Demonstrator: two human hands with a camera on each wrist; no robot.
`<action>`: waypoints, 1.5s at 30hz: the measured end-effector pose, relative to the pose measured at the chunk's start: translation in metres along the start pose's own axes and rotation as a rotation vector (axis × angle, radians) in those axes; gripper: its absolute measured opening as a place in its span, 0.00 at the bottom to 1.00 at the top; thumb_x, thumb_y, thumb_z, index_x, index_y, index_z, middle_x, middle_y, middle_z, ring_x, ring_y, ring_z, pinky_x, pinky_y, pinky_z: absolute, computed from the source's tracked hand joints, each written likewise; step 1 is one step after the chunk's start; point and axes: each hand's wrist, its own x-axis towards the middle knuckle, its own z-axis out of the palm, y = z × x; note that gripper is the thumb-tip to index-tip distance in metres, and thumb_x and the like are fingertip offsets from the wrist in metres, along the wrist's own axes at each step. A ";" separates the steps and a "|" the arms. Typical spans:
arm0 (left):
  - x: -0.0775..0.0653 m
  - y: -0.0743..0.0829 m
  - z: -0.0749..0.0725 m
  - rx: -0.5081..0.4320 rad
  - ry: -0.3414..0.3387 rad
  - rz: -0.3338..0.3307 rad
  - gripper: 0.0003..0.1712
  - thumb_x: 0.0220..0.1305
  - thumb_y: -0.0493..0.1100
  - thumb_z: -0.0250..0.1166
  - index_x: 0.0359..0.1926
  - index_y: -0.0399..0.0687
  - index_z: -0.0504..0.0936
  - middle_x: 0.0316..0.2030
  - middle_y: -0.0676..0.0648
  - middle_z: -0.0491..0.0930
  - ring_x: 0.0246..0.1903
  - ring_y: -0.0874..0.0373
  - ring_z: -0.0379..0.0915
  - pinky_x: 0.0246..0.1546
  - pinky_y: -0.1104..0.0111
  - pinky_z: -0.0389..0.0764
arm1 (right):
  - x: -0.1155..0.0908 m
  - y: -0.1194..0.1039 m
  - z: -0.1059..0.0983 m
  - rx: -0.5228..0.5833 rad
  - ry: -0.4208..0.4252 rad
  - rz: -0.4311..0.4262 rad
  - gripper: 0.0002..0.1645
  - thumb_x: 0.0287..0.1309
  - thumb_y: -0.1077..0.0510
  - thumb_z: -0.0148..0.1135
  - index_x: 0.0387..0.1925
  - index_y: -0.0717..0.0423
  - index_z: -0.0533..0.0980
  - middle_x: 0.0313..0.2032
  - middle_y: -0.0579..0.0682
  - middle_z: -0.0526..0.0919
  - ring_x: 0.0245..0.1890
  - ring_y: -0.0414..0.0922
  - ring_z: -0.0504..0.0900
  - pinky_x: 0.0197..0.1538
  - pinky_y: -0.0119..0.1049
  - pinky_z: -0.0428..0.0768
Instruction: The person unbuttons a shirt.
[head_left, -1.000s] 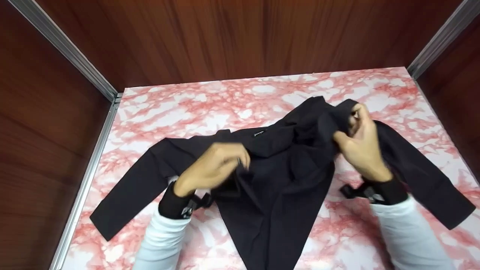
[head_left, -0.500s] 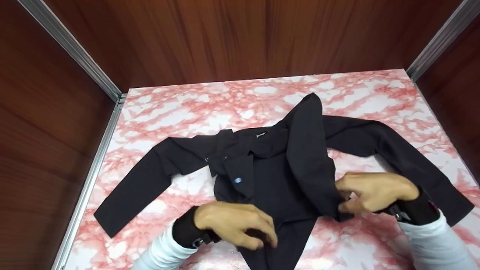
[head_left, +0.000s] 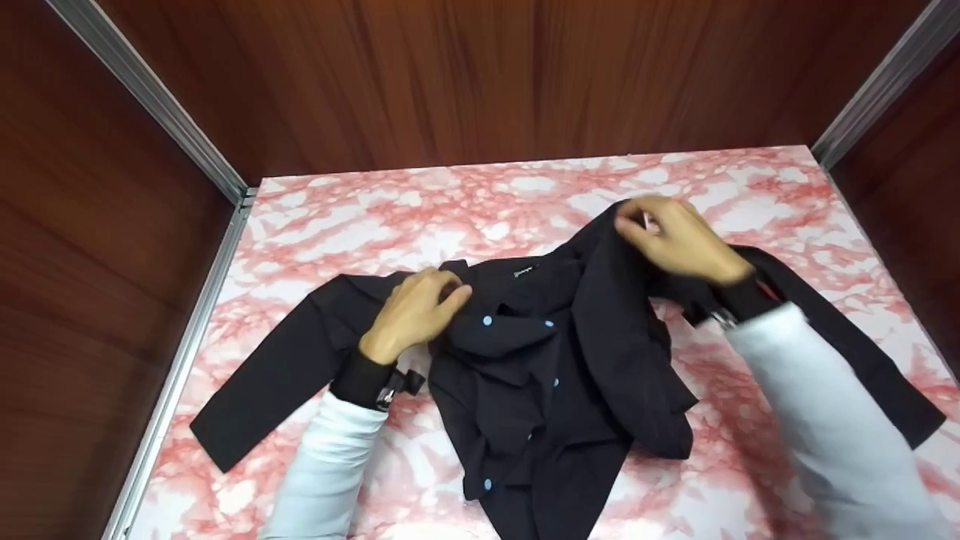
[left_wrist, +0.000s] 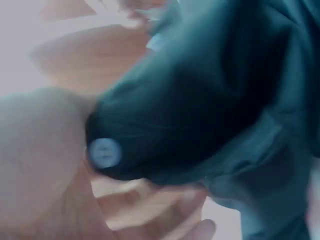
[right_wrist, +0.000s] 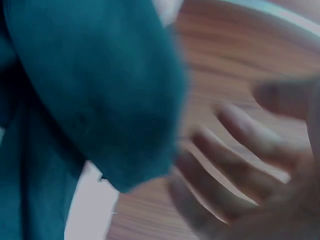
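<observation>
A black long-sleeved shirt (head_left: 517,405) with light blue buttons lies spread on the table, its front partly unfastened and a small label inside the neck. My left hand (head_left: 416,311) is at the collar and shoulder on the left side. In the left wrist view, a collar tip (left_wrist: 150,130) with a button lies beside the thumb base, and blurred fingers (left_wrist: 150,210) show under its edge without a visible pinch. Over the other front panel my right hand (head_left: 671,236) hovers near the raised collar. The right wrist view shows its fingers (right_wrist: 240,165) spread beside the cloth.
The table (head_left: 360,217) has a red and white marbled top. Brown wood panels (head_left: 480,82) stand behind and at both sides, with metal rails (head_left: 169,112) at the corners. Both sleeves (head_left: 262,375) of the shirt stretch outward.
Both hands have moved up from the shirt's lower front to its collar. The right hand has released the front panel's edge. The left panel now lies folded back, showing several buttons.
</observation>
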 end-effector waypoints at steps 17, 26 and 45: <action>0.003 -0.010 -0.018 0.087 -0.222 0.115 0.27 0.63 0.24 0.57 0.54 0.44 0.94 0.59 0.42 0.91 0.64 0.42 0.86 0.70 0.50 0.83 | 0.063 0.035 0.039 -0.213 -0.448 0.173 0.39 0.66 0.57 0.65 0.77 0.59 0.73 0.77 0.68 0.77 0.82 0.69 0.69 0.87 0.73 0.56; 0.005 0.013 -0.051 0.149 0.235 0.189 0.21 0.71 0.26 0.56 0.47 0.42 0.94 0.48 0.46 0.93 0.51 0.48 0.92 0.56 0.52 0.90 | 0.068 0.017 0.052 -0.187 -0.425 0.092 0.37 0.71 0.49 0.65 0.77 0.58 0.74 0.71 0.66 0.81 0.79 0.66 0.73 0.87 0.74 0.51; -0.008 0.015 -0.073 0.264 0.372 0.196 0.20 0.75 0.29 0.60 0.59 0.39 0.92 0.64 0.41 0.90 0.59 0.40 0.91 0.59 0.46 0.90 | 0.032 -0.036 -0.013 -0.231 -0.041 -0.182 0.09 0.69 0.62 0.75 0.47 0.63 0.84 0.24 0.53 0.86 0.24 0.47 0.80 0.34 0.45 0.77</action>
